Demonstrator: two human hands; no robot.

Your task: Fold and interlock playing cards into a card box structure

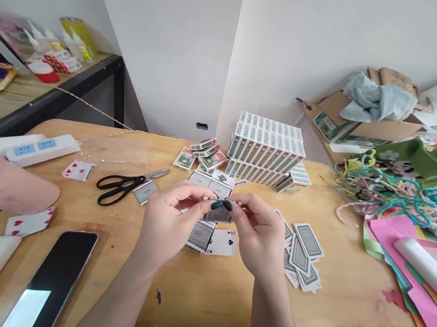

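Both hands meet at the middle of the table, pinching one playing card (217, 215) with a grey patterned back. My left hand (175, 214) grips its left side and my right hand (258, 228) its right side, thumbs nearly touching on top. The card looks bent or folded, though the fingers cover its edges. Below and behind the hands, cards joined in a piece (199, 235) lie on the table, some back up. A two of spades (226, 243) lies face up at its near right. To the right is a loose pile of face-down cards (305, 255).
Black scissors (121, 185) lie left of the hands. Stacked card boxes (266, 148) and a few loose card packs (205, 156) stand behind. A phone (56, 276) and pink bottle (7, 181) are at left; yarn (385, 180) and coloured paper (402, 263) at right.
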